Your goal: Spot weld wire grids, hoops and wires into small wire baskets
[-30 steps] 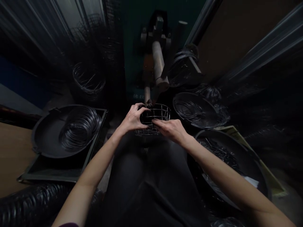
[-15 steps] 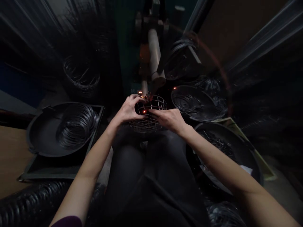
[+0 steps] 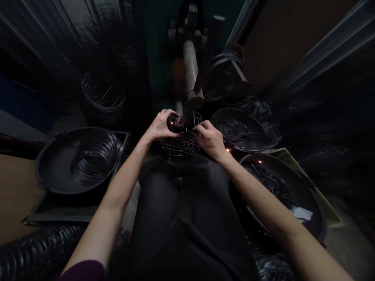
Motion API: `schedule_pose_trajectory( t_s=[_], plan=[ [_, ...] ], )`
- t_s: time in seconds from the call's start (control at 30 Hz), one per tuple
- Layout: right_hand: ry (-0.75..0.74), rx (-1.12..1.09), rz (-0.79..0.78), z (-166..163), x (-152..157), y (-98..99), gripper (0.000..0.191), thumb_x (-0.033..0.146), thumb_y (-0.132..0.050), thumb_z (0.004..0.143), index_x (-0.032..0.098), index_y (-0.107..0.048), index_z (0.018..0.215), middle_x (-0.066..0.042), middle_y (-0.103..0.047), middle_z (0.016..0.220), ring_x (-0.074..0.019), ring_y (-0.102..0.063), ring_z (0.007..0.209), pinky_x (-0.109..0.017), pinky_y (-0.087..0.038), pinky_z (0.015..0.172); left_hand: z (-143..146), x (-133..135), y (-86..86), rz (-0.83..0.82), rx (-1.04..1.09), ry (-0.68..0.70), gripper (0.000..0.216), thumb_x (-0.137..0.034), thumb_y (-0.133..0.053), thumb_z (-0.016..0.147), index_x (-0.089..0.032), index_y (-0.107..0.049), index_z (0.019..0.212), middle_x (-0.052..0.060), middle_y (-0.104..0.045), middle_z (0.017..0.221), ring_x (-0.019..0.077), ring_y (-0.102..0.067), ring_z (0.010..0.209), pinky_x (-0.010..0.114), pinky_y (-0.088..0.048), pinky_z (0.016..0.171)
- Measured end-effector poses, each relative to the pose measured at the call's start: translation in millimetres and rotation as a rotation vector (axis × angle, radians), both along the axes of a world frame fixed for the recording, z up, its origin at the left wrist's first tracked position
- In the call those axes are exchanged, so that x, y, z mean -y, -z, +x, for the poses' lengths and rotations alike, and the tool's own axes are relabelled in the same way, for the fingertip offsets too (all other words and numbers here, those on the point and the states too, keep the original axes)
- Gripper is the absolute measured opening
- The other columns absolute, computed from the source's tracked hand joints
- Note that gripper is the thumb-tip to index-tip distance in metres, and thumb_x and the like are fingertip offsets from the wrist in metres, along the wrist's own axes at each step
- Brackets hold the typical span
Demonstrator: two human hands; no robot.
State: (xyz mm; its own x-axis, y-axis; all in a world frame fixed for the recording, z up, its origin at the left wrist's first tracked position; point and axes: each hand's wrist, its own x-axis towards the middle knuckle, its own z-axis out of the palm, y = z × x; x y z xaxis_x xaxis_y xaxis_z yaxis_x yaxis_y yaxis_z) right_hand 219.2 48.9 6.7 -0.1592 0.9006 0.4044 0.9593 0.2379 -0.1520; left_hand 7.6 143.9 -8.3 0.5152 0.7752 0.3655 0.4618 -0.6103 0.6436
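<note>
A round wire basket (image 3: 181,142) sits between my hands, just under the tip of a welding machine arm (image 3: 191,78). My left hand (image 3: 159,127) curls round the basket's left rim. On the right side, my right hand (image 3: 209,138) grips the rim with bent fingers. Small orange sparks glow inside the basket near my left fingers and below my right hand. My dark-clothed lap lies beneath the basket.
A black pan (image 3: 51,171) holding a stack of wire rings (image 3: 98,156) stands at the left on a tray. At the right, another pan (image 3: 304,199) holds short wire pieces. More wire coils (image 3: 240,130) lie behind it, and a wire bundle (image 3: 104,93) at the back left.
Both hands have shifted the basket a little up and closer to the machine tip. My right hand moved from lying over the front rim to gripping the right side. Sparks now fall lower right.
</note>
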Motion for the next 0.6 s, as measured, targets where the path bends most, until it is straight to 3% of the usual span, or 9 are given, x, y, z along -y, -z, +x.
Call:
schedule_pose_trajectory(
  t_s=[0.27, 0.43, 0.53, 0.6],
  plan=[
    [-0.02, -0.177, -0.017, 4, -26, 3.0, 0.016, 0.029, -0.059, 0.088, 0.018, -0.07, 0.09, -0.007, -0.063, 0.089, -0.0174, -0.057, 0.076, -0.028, -0.043, 0.067, 7, -19, -3.7, 0.021, -0.022, -0.026, 0.076, -0.04, -0.089, 0.052, -0.018, -0.057, 0.118, 0.008, -0.06, 0.118, 0.03, -0.056, 0.112, 0.045, -0.043, 0.102],
    [-0.106, -0.265, -0.002, 27, -39, -16.0, 0.021, 0.025, -0.065, 0.085, 0.017, -0.07, 0.103, -0.006, -0.07, 0.096, -0.0183, -0.064, 0.084, -0.03, -0.049, 0.077, -10, -25, -1.2, -0.042, 0.109, 0.062, 0.094, -0.051, -0.087, 0.057, -0.023, -0.047, 0.137, 0.011, -0.051, 0.14, 0.0351, -0.046, 0.131, 0.05, -0.035, 0.111],
    [-0.084, -0.162, -0.003, 40, -72, -29.2, 0.022, 0.019, -0.062, 0.085, 0.01, -0.072, 0.103, -0.01, -0.073, 0.098, -0.0179, -0.066, 0.088, -0.029, -0.046, 0.078, -32, -35, 5.9, -0.169, 0.331, -0.001, 0.078, -0.058, -0.069, 0.079, -0.021, -0.044, 0.143, 0.012, -0.051, 0.143, 0.0301, -0.046, 0.136, 0.044, -0.037, 0.112],
    [-0.092, -0.053, -0.014, 42, -98, -32.7, 0.016, 0.014, -0.062, 0.084, 0.005, -0.074, 0.089, -0.012, -0.074, 0.088, -0.0154, -0.067, 0.079, -0.027, -0.043, 0.07, -42, -42, 14.3, -0.246, 0.39, -0.068, 0.058, -0.054, -0.057, 0.089, -0.018, -0.055, 0.134, 0.011, -0.06, 0.135, 0.0265, -0.054, 0.13, 0.042, -0.04, 0.11]
  ],
)
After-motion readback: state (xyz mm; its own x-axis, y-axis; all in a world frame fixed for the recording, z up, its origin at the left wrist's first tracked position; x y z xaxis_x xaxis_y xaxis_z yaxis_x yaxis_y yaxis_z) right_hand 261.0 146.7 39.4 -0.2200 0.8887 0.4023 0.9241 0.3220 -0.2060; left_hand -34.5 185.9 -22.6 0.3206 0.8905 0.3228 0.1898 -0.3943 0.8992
